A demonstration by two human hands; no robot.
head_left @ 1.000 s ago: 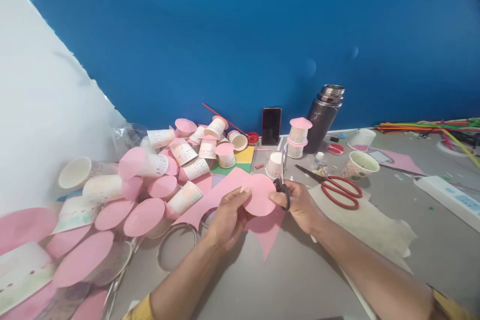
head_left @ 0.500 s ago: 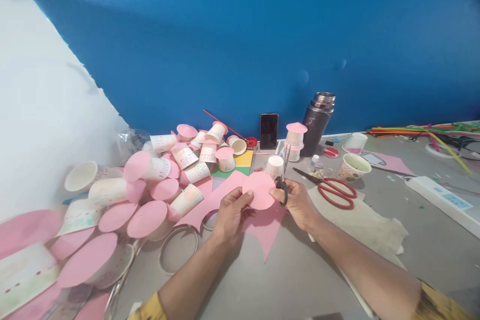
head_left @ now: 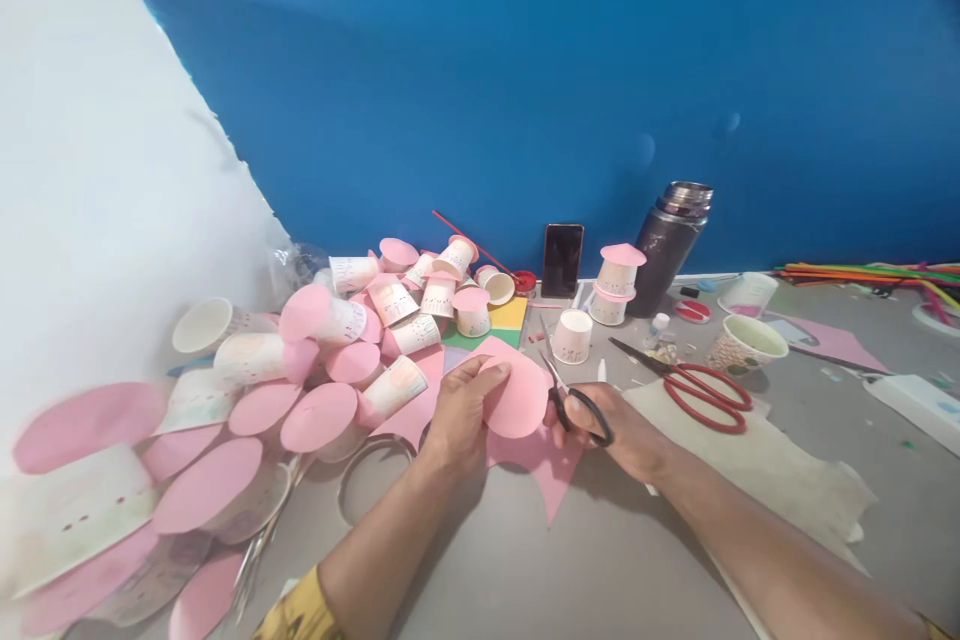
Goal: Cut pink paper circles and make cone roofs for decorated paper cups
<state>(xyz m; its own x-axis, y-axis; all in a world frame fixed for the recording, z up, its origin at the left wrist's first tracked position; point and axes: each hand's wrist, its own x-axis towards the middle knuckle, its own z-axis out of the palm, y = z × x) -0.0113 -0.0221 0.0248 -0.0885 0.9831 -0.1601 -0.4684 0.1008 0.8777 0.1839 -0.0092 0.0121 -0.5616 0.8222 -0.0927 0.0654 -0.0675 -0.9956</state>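
Note:
A round pink paper disc (head_left: 517, 398) is pinched by my left hand (head_left: 461, 415), thumb on top at its left edge. In my right hand (head_left: 611, 428) is a pair of black-handled scissors (head_left: 589, 410), blades parted and pointing up and away beside the disc's right edge. Fingers sit in the handle loops. Beneath the disc lies a pink paper offcut (head_left: 549, 475) with curved cut edges. Just beyond the scissors stands an upside-down white paper cup (head_left: 572, 336).
Pink-topped paper cups (head_left: 319, 417) pile up on the left. Red-handled scissors (head_left: 709, 398) rest on a beige cloth (head_left: 750, 480) at right. A dark flask (head_left: 673, 245), a phone (head_left: 562, 260) and stacked cups (head_left: 619, 285) stand along the blue wall. A green-rimmed cup (head_left: 746, 345) is farther right.
The scissors have turned from folded back in my right hand to parted blades beside the disc. My right hand has left the disc's edge. The view has shifted left.

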